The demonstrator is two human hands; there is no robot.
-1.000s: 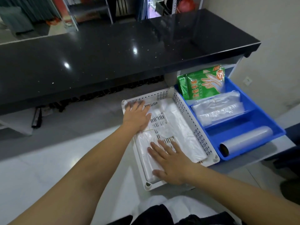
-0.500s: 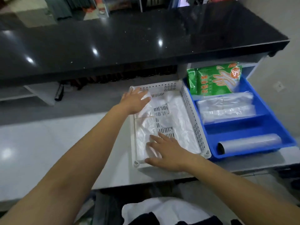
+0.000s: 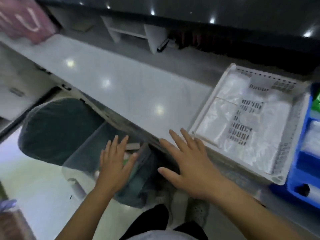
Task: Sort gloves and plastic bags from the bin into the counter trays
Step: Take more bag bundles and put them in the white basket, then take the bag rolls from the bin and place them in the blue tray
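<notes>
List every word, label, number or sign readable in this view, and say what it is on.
None can be read for certain.
Pink item at upper left: large white strokes, too blurred to read.
Green packet in the blue tray: only a sliver shows, print unreadable.
White tray, plastic bags, bin: no text visible.

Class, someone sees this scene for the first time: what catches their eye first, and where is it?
Two open hands, left hand and right hand, spread at centre over a clear bin below the counter edge. At right, a white tray lined with plastic bags sits beside a blue tray.
</notes>
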